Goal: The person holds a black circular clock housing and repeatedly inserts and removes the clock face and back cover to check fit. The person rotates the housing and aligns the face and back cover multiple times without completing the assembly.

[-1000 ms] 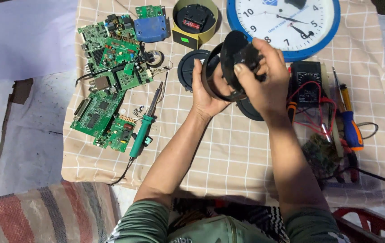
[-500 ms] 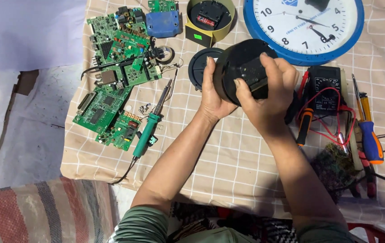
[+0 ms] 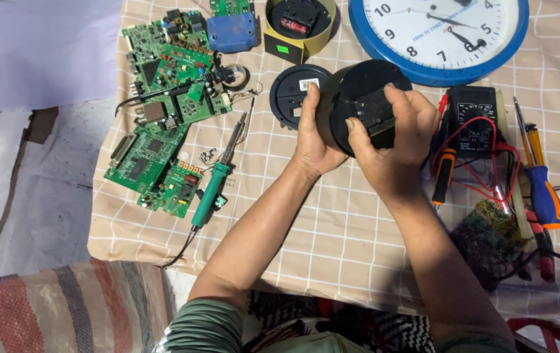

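Now | both hands' fingers [image 3: 358,131] clamped on round black plastic clock body [image 3: 352,91] | checked cloth [image 3: 332,222]

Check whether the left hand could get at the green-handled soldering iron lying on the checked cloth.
Probably yes: the green-handled soldering iron lies uncovered on the checked cloth beside the left forearm, nothing between them. But the left hand now grips the round black clock housing.

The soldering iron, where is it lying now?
In the head view the soldering iron lies on the checked cloth, left of the left hand, beside the green circuit boards at the cloth's left side.
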